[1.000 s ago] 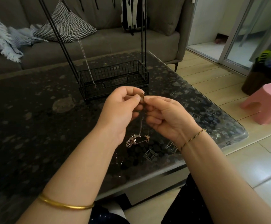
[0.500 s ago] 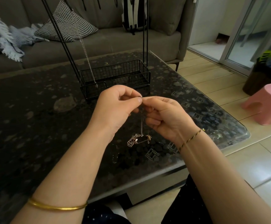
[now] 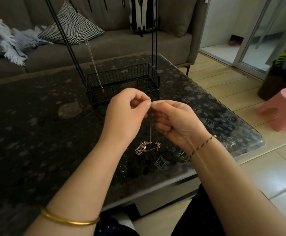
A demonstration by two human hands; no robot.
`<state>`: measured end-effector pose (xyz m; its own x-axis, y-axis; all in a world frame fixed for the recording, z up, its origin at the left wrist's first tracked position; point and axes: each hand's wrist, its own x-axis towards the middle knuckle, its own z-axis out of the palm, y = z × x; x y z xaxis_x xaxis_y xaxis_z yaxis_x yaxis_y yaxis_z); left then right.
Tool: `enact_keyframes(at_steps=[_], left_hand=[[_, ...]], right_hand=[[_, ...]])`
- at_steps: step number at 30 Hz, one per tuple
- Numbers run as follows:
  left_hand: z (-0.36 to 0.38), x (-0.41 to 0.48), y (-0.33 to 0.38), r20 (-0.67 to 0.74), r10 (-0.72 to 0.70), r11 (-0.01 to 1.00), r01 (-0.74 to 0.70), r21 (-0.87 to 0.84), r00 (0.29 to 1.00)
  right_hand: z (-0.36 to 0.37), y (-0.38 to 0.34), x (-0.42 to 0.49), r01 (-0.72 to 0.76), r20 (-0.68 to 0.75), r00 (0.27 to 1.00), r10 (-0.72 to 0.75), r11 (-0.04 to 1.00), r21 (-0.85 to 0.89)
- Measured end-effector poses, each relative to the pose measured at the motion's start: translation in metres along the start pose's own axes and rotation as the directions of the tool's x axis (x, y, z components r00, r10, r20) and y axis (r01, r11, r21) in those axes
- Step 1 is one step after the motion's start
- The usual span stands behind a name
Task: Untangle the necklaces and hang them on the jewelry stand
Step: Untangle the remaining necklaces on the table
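Note:
My left hand [image 3: 125, 116] and my right hand [image 3: 178, 121] meet fingertip to fingertip above the dark table, both pinching the top of a thin chain. The chain drops straight down to a tangled clump of necklaces [image 3: 146, 147] with small gold and silver pendants, which rests on or just over the table top. Behind my hands stands the black wire jewelry stand [image 3: 121, 82], with a basket base and tall thin rods. One silver necklace [image 3: 92, 60] hangs from the stand's left side, its pendant reaching the basket.
The dark patterned glass table [image 3: 36, 133] has its rounded right corner near my right wrist. A grey sofa [image 3: 104, 46] with a checked cushion and a blue blanket lies behind. A pink stool [image 3: 282, 109] stands on the floor at right.
My two hands have lifted slightly and shifted their pinch on the chain's top. The tangled clump below stays in about the same place.

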<state>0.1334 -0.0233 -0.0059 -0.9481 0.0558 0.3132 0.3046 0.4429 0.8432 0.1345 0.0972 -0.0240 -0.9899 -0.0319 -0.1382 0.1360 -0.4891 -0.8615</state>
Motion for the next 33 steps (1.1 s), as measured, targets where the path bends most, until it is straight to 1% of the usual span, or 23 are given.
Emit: enact_keyframes(at_steps=[3,5,10,11,13,14,16,19,22,25,27,28,31,32,33], left_hand=[[0.000,0.001,0.000,0.012,0.110,0.981,-0.110,0.157,0.994],[0.002,0.001,-0.001,0.021,0.132,0.975,-0.134,0.178,0.991],[0.007,0.002,0.000,0.043,0.044,0.999,-0.044,-0.021,0.998],[0.009,0.001,0.001,0.051,0.014,0.998,-0.012,-0.057,0.999],[0.012,-0.001,0.002,0.078,-0.085,0.980,0.098,-0.174,0.993],[0.014,-0.002,0.003,0.098,-0.148,0.953,0.168,-0.254,0.984],[0.016,-0.002,0.005,0.143,-0.262,0.858,0.298,-0.418,0.954],[0.016,-0.001,0.007,0.220,-0.345,0.698,0.406,-0.589,0.912],[0.015,0.001,0.007,0.270,-0.377,0.609,0.457,-0.648,0.886],[0.015,0.001,0.008,0.295,-0.404,0.568,0.490,-0.661,0.866],[0.016,0.001,0.009,0.280,-0.416,0.575,0.489,-0.656,0.865],[0.016,0.000,0.010,0.255,-0.418,0.603,0.476,-0.641,0.872],[0.018,-0.003,0.010,0.113,-0.394,0.785,0.398,-0.475,0.912],[0.019,-0.003,0.010,0.072,-0.383,0.816,0.374,-0.441,0.921],[0.019,-0.003,0.010,0.042,-0.385,0.825,0.365,-0.432,0.922]], right_hand=[[0.000,-0.001,-0.001,0.012,-0.020,1.000,-0.013,0.999,-0.029],[-0.001,-0.002,-0.001,0.008,-0.023,1.000,-0.009,1.000,-0.024],[-0.003,-0.005,-0.001,-0.019,0.002,1.000,0.019,0.999,0.026],[-0.003,-0.005,-0.001,-0.027,0.004,1.000,0.027,0.999,0.038],[-0.003,-0.005,-0.002,-0.040,0.008,0.999,0.040,0.997,0.063],[-0.003,-0.005,-0.002,-0.043,0.009,0.999,0.043,0.996,0.073],[-0.004,-0.005,-0.003,-0.045,0.008,0.999,0.044,0.995,0.092],[-0.005,-0.004,-0.004,-0.039,0.002,0.999,0.039,0.994,0.103],[-0.006,-0.004,-0.004,-0.033,0.006,0.999,0.032,0.995,0.091],[-0.006,-0.004,-0.003,-0.033,0.000,0.999,0.033,0.996,0.080],[-0.007,-0.004,-0.003,-0.029,0.001,1.000,0.029,0.996,0.078],[-0.006,-0.004,-0.003,-0.026,0.003,1.000,0.026,0.997,0.076],[-0.005,-0.004,-0.003,-0.001,0.004,1.000,0.001,0.999,0.047],[-0.005,-0.004,-0.002,0.011,0.001,1.000,-0.011,0.999,0.039],[-0.005,-0.004,-0.002,0.020,-0.002,1.000,-0.020,0.999,0.039]])
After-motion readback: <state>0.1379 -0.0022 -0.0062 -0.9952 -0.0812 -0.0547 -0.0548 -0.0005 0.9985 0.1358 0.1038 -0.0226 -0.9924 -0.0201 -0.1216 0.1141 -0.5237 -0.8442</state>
